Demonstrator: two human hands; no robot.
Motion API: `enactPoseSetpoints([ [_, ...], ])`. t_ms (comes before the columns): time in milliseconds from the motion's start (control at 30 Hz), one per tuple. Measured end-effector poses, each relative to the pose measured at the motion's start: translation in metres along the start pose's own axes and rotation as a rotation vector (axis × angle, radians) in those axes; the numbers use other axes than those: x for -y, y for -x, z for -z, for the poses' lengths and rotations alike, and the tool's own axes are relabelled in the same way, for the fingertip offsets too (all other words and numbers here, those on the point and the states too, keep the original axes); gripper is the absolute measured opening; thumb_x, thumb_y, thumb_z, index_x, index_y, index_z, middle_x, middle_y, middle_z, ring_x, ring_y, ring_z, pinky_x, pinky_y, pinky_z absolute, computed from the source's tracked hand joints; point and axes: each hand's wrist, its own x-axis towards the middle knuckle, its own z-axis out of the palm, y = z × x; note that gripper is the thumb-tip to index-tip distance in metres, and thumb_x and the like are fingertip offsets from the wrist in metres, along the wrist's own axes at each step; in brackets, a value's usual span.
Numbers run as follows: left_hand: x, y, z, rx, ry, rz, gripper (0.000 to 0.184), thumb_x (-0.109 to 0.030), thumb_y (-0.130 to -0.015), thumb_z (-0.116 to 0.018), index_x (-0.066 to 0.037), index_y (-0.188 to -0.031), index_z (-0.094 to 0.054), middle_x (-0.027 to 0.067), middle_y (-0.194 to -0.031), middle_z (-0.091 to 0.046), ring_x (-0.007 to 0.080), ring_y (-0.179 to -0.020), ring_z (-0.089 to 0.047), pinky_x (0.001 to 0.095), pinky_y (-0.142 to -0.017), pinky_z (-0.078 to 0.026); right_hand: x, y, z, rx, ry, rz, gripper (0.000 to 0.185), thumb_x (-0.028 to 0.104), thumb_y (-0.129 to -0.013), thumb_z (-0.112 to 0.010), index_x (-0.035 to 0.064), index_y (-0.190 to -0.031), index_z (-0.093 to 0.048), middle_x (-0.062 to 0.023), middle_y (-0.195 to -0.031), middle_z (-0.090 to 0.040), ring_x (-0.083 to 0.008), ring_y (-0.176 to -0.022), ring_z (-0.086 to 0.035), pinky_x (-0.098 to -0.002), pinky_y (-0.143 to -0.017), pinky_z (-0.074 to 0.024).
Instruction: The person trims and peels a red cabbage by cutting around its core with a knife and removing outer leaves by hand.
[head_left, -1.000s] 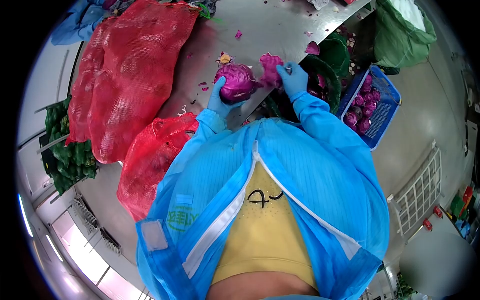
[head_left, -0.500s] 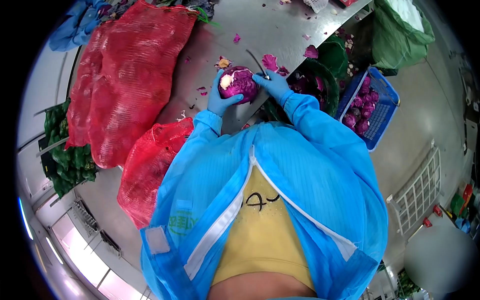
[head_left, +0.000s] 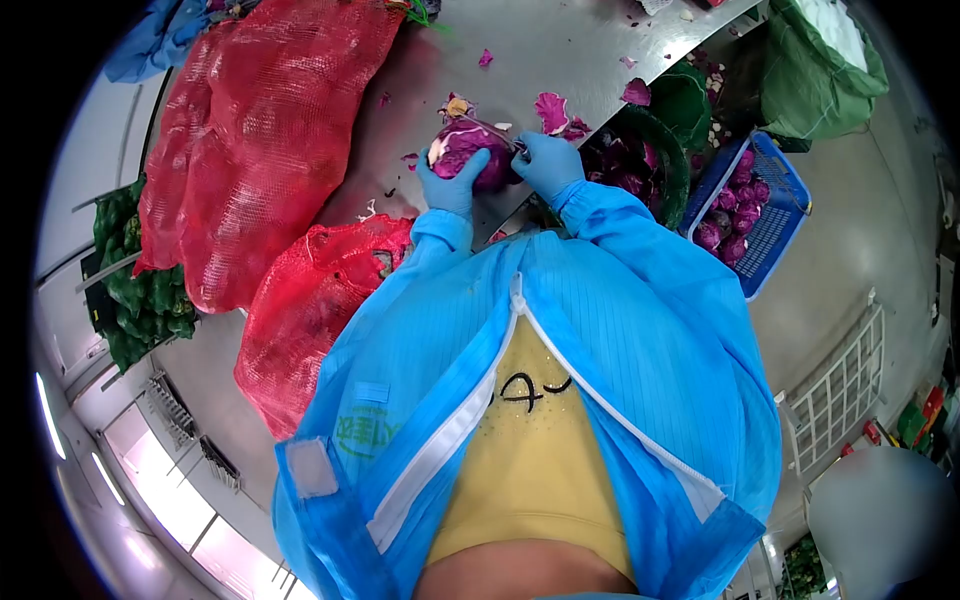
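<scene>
My left hand [head_left: 451, 185], in a blue glove, cups a red cabbage [head_left: 494, 172] from its left side, thumb on the near face. The cabbage is held over the near edge of the metal table [head_left: 440, 75]; its pale cut stem end faces left. My right hand [head_left: 551, 166], also gloved, is closed around the handle of a thin knife [head_left: 514, 145]. The knife's blade lies across the top of the cabbage, pointing left. Just beyond the cabbage is a brownish cut-off stem piece [head_left: 457, 106]. A loose purple leaf [head_left: 551, 113] lies near my right hand.
Large red mesh sacks [head_left: 270, 140] fill the table's left side, with another red sack [head_left: 320, 300] below. At right stand a dark green bin [head_left: 668, 165] with leaves, a blue crate [head_left: 775, 245] of cabbages and a green sack [head_left: 820, 85]. Leaf scraps [head_left: 486, 58] dot the table.
The knife blade has swung from pointing up, clear of the cabbage, to lying across its top. The cabbage has turned in my left hand, its pale stem end now further left.
</scene>
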Motion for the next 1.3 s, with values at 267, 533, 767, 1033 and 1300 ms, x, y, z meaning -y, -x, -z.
enactPoseSetpoints([
  [267,-0.064,0.012,0.008,0.227,0.702,0.709,0.059,-0.051,-0.08,-0.052,-0.02,-0.129,-0.045,0.0087,-0.132,-0.046,0.0322,-0.123,-0.043,0.056,-0.099,-0.037,-0.066,-0.014,0.033,-0.196,0.013,-0.294,0.038,0.027,-0.077,-0.064,0.015,-0.113,-0.06,-0.0125,-0.099,-0.065,-0.0319,-0.089,-0.062,-0.0408,-0.077,-0.0504],
  [533,-0.059,0.001,0.004,0.266,0.807,0.85,0.06,-0.052,-0.08,-0.049,-0.02,-0.131,-0.045,0.0087,-0.133,-0.045,0.032,-0.124,-0.042,0.0571,-0.102,-0.034,-0.023,-0.028,0.013,0.068,-0.407,-0.103,0.051,0.039,-0.077,-0.069,0.0038,-0.113,-0.06,-0.0105,-0.103,-0.065,-0.0201,-0.091,-0.063,-0.0302,-0.083,-0.0482],
  [767,-0.031,-0.011,0.009,0.309,0.287,0.31,0.074,-0.028,-0.067,-0.077,-0.004,-0.128,-0.043,0.0139,-0.126,-0.049,0.0285,-0.113,-0.052,0.043,-0.093,-0.045,-0.013,-0.026,0.004,0.148,-0.472,-0.029,0.063,0.051,-0.071,-0.069,0.0029,-0.111,-0.06,-0.0144,-0.102,-0.065,-0.026,-0.094,-0.063,-0.0331,-0.085,-0.0477],
  [1033,-0.018,-0.018,0.019,0.347,-0.222,-0.015,0.101,-0.032,-0.053,-0.088,0.001,-0.131,-0.034,0.0142,-0.124,-0.048,0.024,-0.112,-0.051,0.0333,-0.095,-0.044,-0.006,-0.025,0.019,0.245,-0.358,-0.03,0.066,0.052,-0.067,-0.072,0.0025,-0.11,-0.061,-0.0137,-0.104,-0.064,-0.0256,-0.093,-0.063,-0.0336,-0.085,-0.0478],
  [1300,-0.022,-0.016,0.015,0.378,-0.34,-0.088,0.101,-0.031,-0.055,-0.087,0.0,-0.133,-0.032,0.0149,-0.126,-0.047,0.0241,-0.113,-0.05,0.0344,-0.097,-0.042,-0.017,-0.033,0.027,0.324,-0.293,0.127,0.06,0.053,-0.067,-0.069,0.0037,-0.1,-0.062,-0.017,-0.094,-0.063,-0.0317,-0.086,-0.062,-0.037,-0.078,-0.0482],
])
